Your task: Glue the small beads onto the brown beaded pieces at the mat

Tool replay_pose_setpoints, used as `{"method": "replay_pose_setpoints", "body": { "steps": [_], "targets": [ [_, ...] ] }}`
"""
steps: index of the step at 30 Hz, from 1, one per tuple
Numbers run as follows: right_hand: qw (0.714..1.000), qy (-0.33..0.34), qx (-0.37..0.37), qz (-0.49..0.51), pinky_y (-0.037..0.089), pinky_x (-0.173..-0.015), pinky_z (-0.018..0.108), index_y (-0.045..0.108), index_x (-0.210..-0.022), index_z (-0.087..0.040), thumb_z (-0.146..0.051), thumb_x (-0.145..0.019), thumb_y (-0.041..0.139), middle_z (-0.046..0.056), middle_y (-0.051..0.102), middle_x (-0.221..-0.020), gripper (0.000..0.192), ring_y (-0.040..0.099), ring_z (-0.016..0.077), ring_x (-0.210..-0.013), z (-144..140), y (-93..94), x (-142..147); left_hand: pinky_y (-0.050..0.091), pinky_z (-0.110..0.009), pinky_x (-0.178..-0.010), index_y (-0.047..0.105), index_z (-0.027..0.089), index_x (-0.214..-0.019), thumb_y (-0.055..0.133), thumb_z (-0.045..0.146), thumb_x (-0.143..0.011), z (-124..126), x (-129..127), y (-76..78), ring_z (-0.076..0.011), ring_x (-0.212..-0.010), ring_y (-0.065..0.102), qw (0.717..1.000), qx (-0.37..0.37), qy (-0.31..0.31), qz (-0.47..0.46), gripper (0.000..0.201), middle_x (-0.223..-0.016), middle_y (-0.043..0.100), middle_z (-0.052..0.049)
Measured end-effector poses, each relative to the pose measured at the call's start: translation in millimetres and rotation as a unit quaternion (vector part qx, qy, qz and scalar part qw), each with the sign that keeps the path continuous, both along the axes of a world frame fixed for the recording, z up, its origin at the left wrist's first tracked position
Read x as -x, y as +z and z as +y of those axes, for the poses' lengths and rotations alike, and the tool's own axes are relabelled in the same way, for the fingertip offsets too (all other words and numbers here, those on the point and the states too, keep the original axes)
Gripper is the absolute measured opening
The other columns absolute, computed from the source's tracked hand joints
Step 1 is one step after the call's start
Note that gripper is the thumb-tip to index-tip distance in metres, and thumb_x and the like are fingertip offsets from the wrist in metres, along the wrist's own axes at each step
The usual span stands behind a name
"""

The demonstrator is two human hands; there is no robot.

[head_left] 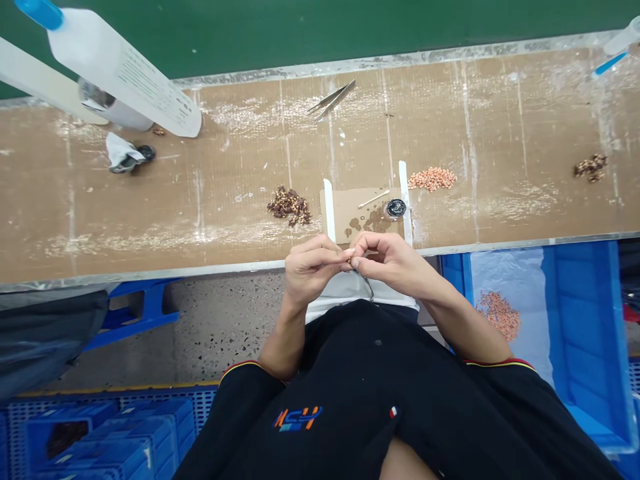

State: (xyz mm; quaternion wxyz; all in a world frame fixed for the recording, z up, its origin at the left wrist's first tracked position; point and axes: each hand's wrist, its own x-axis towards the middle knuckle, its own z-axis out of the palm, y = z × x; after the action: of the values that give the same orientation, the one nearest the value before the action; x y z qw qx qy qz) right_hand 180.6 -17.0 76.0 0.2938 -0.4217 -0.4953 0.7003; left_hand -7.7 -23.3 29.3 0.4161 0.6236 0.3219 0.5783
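Observation:
My left hand [314, 268] and my right hand [389, 261] meet at the table's front edge, their fingertips pinched together. Between them is a small brass-coloured part [350, 261], mostly covered by the fingers; its exact kind does not show. Just beyond the hands lies a taped-down cardboard sheet [345, 200] with dark wet stains. On it are a cotton swab [374, 199] and a small round pot of black stuff [397, 208]. To the left sits a pile of dark brown and gold parts [290, 206]; to the right, a pile of copper-coloured pieces [432, 179].
Metal tweezers [332, 100] lie farther back on the brown table. Large white bottles [125, 73] and a crumpled wrapper [125, 153] are at the left. Another small pile [591, 167] is far right. Below the table stands a blue crate [583, 300] holding copper pieces.

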Motion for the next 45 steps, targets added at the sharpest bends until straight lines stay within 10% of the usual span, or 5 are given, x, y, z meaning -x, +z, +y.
{"method": "replay_pose_setpoints", "body": {
  "steps": [22, 45],
  "targets": [
    [0.994, -0.087, 0.049, 0.033, 0.053, -0.07, 0.031, 0.061, -0.082, -0.022, -0.077, -0.082, 0.076, 0.0, 0.062, -0.073, 0.057, 0.059, 0.0139, -0.07, -19, -6.7, 3, 0.061, -0.025, -0.07, 0.084, 0.026, -0.101, 0.085, 0.021, -0.089, -8, -15, -7.0, -0.0149, -0.079, 0.076, 0.994, 0.077, 0.004, -0.072, 0.012, -0.087, 0.082, -0.005],
    [0.991, -0.117, -0.04, -0.054, 0.047, -0.062, 0.028, 0.057, -0.078, -0.022, -0.059, -0.087, 0.078, -0.002, 0.058, -0.069, 0.043, 0.051, 0.012, -0.062, -24, 2.7, 8, 0.057, -0.018, -0.062, 0.069, 0.019, -0.083, 0.089, 0.035, -0.085, -13, -13, 12.5, -0.0111, -0.068, 0.072, 0.973, 0.212, -0.014, -0.088, 0.025, -0.074, 0.073, -0.001]
  ]
}}
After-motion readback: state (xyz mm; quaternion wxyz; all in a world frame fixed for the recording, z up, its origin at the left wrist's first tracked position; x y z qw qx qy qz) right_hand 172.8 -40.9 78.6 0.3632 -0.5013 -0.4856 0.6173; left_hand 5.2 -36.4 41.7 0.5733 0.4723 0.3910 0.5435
